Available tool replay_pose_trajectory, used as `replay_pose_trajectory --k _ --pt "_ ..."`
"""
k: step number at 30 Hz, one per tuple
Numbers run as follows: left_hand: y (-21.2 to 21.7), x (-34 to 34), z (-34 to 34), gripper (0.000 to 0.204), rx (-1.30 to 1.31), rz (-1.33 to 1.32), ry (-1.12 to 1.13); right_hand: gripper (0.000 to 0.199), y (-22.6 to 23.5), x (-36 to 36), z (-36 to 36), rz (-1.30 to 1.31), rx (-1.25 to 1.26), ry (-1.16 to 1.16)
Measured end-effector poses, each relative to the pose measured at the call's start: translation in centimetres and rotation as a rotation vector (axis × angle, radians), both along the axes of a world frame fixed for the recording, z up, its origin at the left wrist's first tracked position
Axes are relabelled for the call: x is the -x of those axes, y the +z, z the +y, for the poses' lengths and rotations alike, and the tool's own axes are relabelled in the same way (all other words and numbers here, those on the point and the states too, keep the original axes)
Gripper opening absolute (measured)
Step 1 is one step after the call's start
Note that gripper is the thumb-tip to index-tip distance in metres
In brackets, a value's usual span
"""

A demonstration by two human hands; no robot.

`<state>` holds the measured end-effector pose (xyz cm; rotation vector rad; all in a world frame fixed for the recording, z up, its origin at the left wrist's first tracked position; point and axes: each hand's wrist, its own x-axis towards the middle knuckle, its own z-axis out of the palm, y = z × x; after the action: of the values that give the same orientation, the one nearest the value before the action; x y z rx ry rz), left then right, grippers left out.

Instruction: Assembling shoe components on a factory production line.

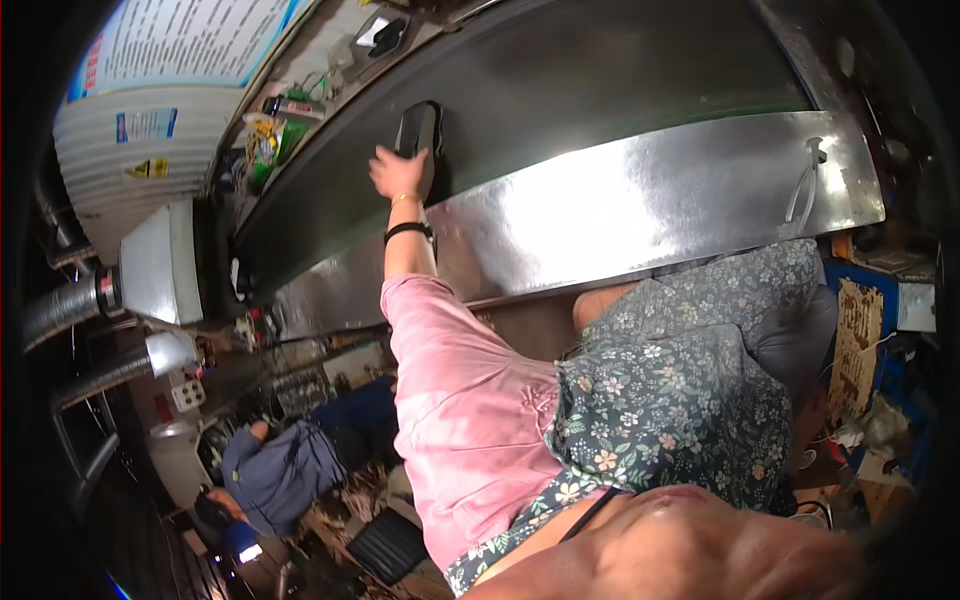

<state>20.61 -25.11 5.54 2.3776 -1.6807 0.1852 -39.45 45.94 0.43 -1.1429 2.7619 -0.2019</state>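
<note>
Left hand (400, 173) is loosely splayed, seemingly grasping nothing, whether touching unclear, beside a black oblong object (421, 122) just to its right on the dark work surface (600, 75); a shiny metal strip (590, 205) crosses its body side; farther left, a green packet (291, 138), then a metal hood (160, 262).
</note>
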Motion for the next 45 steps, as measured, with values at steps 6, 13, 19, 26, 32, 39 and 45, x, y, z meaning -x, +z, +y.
replay_pose_trajectory --k 6,13,19,26,32,39,45 --pt "-1.2 -6.2 -1.7 0.097 -0.307 0.181 -0.286 0.036 2.9 4.4 -4.0 -0.135 0.188 -0.226" --pt "3.0 19.4 11.7 0.057 -0.361 1.486 -0.748 0.035 14.6 -2.0 -29.7 -0.383 0.636 0.207" --pt "9.6 33.4 27.5 0.104 -0.916 1.299 -1.442 0.036 22.6 -6.2 -32.5 -0.261 0.879 0.174" --pt "3.6 44.7 32.2 0.046 -1.344 1.79 -0.906 0.023 13.8 -8.9 -25.3 -0.246 0.673 0.298" --pt "2.5 44.8 33.9 0.043 -0.7 1.764 -1.216 0.029 14.2 -5.4 -24.8 -0.48 0.685 0.345" --pt "3.5 42.0 33.7 0.091 -0.862 1.424 -1.563 0.033 13.1 -3.2 -23.7 -0.686 0.639 0.473" --pt "2.2 43.6 34.2 0.081 -0.611 1.191 -1.491 0.036 11.5 -3.9 -24.4 -0.537 0.613 0.347"
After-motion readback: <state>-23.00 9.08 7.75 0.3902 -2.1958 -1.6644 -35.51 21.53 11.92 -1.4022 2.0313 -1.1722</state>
